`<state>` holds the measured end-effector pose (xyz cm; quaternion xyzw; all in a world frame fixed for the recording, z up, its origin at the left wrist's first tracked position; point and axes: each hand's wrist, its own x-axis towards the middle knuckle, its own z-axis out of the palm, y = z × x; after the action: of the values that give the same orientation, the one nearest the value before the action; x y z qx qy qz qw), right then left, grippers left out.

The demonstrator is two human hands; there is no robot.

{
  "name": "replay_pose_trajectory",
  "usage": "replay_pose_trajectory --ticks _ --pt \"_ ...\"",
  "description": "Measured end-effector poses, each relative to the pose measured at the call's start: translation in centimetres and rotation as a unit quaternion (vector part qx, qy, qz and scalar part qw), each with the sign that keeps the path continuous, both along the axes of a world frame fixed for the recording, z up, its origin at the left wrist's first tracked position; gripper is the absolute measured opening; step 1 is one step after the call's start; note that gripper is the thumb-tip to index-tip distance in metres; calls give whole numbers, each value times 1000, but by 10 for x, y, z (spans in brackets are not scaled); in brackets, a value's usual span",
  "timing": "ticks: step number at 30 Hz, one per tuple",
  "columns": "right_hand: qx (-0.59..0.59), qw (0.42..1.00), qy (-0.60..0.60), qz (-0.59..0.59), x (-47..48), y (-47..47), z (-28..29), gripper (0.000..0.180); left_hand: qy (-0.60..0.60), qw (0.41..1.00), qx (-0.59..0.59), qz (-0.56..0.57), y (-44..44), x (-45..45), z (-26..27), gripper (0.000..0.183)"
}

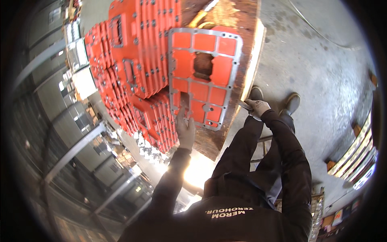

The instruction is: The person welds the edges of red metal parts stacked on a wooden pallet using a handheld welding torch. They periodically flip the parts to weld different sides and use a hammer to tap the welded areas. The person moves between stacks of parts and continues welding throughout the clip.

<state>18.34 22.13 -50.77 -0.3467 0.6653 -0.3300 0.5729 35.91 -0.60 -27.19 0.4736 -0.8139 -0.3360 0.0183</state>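
Observation:
A red-painted metal casting (199,90) with bare grey flange edges, ribs and bolt holes lies on a brown workbench (208,142). At its near left corner is my gloved left hand (185,128), fingers extended over the edge; whether it grips the rim is hard to tell. My gloved right hand (257,108) is off the bench's right edge, closed around a small metal tool (245,106) whose kind cannot be made out. Just beyond the casting's far edge lies a tool with a yellow handle (198,18).
Stacks of similar red castings (151,60) stand close on the left. A pale wooden board (255,57) runs along the bench's right edge. My boots are on the concrete floor (302,60). A stack of pale slats (353,151) stands at the far right.

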Motion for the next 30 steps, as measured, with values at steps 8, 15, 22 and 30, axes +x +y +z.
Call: replay_pose_trajectory --ticks 8,15,22,30 --pt "172 873 -138 -435 79 -3 -87 36 -20 988 9 153 -49 6 -19 73" --pt "19 781 -303 -545 112 -56 -90 39 25 922 38 385 -32 45 -37 78" --pt "183 797 -6 -576 56 -40 -40 42 311 695 277 586 -63 74 -59 20" --pt "-134 905 153 -373 -54 -91 132 32 481 582 350 555 -92 84 -75 16"
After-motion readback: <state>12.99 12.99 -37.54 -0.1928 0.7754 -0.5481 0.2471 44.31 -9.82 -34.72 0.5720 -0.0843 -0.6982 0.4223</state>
